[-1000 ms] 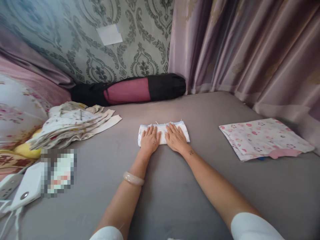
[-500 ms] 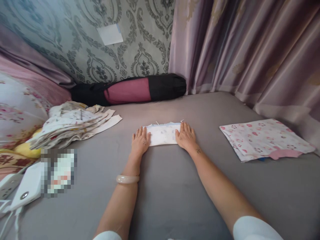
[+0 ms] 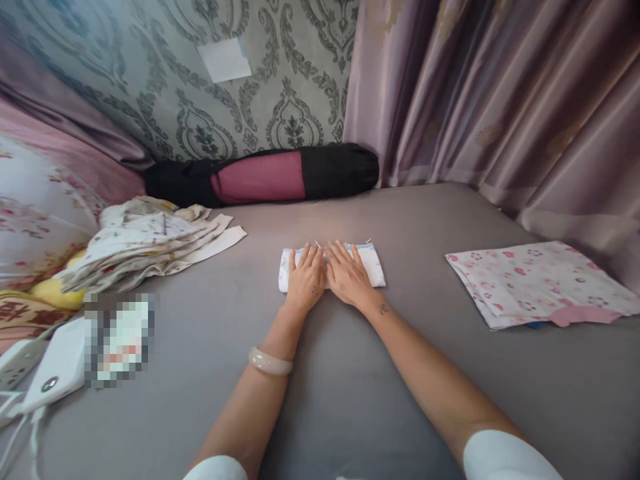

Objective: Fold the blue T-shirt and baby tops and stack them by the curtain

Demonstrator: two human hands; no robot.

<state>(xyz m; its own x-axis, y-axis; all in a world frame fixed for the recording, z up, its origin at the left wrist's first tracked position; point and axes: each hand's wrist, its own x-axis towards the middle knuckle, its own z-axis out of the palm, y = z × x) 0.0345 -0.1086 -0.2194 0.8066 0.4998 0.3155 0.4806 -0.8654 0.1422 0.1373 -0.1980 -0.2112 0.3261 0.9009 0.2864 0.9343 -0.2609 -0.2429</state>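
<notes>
A small white folded cloth (image 3: 375, 269) with a light blue edge and faint print lies on the grey bed sheet. Both palms press flat on its middle, side by side. My left hand (image 3: 307, 277) has its fingers stretched out, thumb side close to the other hand. My right hand (image 3: 347, 273) lies with fingers spread, pointing away from me. The two hands cover the cloth's centre, so only its left and right ends and bits of the far edge show. A pale bangle (image 3: 271, 362) circles my left wrist.
To the right lies a folded pink-and-white printed cloth (image 3: 537, 280). At left is a heap of crumpled clothes (image 3: 150, 243), with a white power bank (image 3: 60, 363) and cables nearer me. A long black-and-pink bag (image 3: 260, 177) rests against the wall; curtains (image 3: 450, 93) hang at right.
My hands have slid inward from the two ends of the white cloth and now lie together over its middle. The view has shifted slightly.
</notes>
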